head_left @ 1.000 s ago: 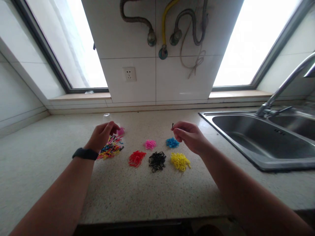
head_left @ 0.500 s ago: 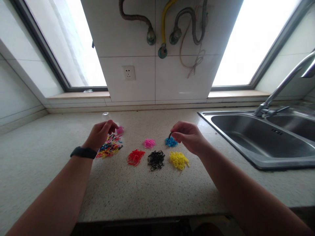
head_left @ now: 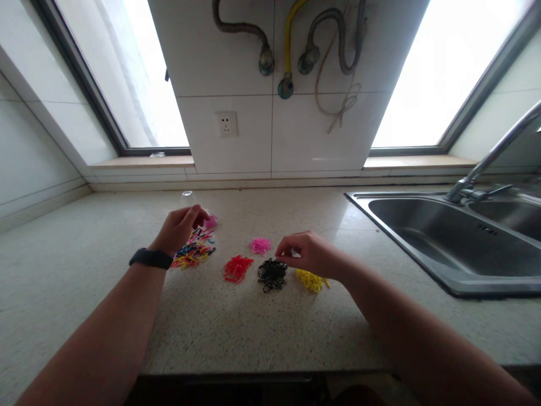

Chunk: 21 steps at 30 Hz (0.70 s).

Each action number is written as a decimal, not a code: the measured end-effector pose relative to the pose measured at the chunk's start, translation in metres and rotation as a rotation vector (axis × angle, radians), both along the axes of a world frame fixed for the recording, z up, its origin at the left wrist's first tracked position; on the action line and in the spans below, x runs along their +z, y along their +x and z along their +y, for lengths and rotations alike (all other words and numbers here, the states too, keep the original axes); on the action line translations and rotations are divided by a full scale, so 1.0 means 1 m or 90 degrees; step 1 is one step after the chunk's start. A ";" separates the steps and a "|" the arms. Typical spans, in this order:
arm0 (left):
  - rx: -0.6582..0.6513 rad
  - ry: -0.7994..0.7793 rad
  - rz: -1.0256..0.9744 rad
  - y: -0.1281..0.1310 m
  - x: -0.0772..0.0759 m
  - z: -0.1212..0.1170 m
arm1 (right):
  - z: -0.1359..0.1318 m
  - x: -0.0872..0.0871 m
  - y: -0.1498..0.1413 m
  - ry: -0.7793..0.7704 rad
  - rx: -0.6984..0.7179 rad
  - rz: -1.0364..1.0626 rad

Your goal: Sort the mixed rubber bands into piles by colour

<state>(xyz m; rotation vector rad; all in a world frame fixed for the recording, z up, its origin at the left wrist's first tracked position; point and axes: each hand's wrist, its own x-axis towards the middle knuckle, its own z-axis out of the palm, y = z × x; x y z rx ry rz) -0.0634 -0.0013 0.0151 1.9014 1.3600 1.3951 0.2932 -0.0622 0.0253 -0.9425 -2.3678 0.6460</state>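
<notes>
Small rubber bands lie in piles on the speckled counter: red [head_left: 237, 269], black [head_left: 271, 275], pink [head_left: 261, 245] and yellow [head_left: 310, 280]. My right hand [head_left: 310, 255] pinches at the top edge of the black pile, its fingertips on a black rubber band that blends into the pile. That hand hides most of the blue pile and part of the yellow one. My left hand [head_left: 180, 226], with a black wristband, hangs over the mixed-colour pile [head_left: 192, 254], fingers curled together. Whatever they hold is hidden. A pink piece [head_left: 210, 221] shows just beyond its fingertips.
A clear cup-like container [head_left: 187, 196] stands behind my left hand. On the right, a steel sink [head_left: 422, 248] with a faucet [head_left: 469, 183] is set into the counter. The tiled wall [head_left: 236, 152] with a socket [head_left: 227, 124] rises at the back.
My right hand has moved left and down from above the blue pile to the black pile, carrying a black rubber band. My left hand stays nearly in place; the view has shifted slightly.
</notes>
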 end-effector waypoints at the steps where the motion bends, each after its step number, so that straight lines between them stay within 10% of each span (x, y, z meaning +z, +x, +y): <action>1: -0.001 0.001 0.003 0.000 0.000 0.000 | 0.000 -0.002 -0.001 0.020 0.016 -0.045; 12: -0.020 -0.003 0.052 -0.002 0.001 0.001 | 0.004 -0.011 -0.005 0.072 0.027 -0.202; 21: 0.018 -0.092 0.365 -0.036 -0.005 0.016 | 0.006 -0.004 0.001 0.090 -0.012 -0.197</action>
